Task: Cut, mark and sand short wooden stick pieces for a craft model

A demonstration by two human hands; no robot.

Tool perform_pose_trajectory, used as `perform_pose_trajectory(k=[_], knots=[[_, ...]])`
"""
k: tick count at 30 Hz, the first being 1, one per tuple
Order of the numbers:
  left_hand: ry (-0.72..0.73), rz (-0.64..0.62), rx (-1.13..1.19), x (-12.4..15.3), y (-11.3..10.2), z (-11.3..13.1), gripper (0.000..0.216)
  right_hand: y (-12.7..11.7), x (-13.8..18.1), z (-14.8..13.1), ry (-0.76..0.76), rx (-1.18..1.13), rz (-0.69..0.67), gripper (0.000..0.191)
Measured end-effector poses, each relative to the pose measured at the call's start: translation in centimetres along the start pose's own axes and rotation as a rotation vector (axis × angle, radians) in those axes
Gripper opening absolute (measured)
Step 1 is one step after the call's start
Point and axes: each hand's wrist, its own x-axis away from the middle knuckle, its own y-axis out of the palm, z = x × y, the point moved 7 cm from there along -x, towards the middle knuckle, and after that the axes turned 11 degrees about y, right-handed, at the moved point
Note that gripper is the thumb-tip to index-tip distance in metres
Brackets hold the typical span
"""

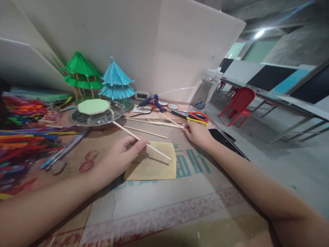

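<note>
My left hand point(123, 152) is closed around a thin wooden stick point(156, 150) that slants from the metal tray down over a tan square pad point(154, 168). My right hand point(196, 133) reaches to the right end of several long wooden sticks point(154, 122) lying on the cardboard; its fingers curl over their tips. Yellow and red scissors point(197, 117) lie just beyond that hand. A blue glue gun point(151, 101) rests farther back.
A round metal tray point(115, 113) carries a pale green octagon point(94, 106). Green point(81, 73) and blue point(116, 82) paper pagodas stand behind it. Coloured pipe cleaners point(23, 137) pile at the left. A clear bottle point(204, 91) stands at the right; a dark phone point(222, 137) lies near the table edge.
</note>
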Motion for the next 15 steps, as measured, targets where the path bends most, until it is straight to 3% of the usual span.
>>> perform_pose_trajectory(k=[9, 12, 15], knots=[[-0.093, 0.111, 0.391, -0.9, -0.1, -1.7, 0.046, -0.3, 0.4, -0.7, -0.125, -0.127, 0.0, 0.016], [-0.101, 0.128, 0.395, -1.2, -0.2, -1.8, 0.047, -0.3, 0.2, -0.5, -0.081, -0.121, 0.008, 0.017], [-0.098, 0.119, 0.377, -0.9, -0.3, -1.6, 0.045, -1.8, 0.7, -1.4, -0.014, -0.228, -0.003, 0.022]])
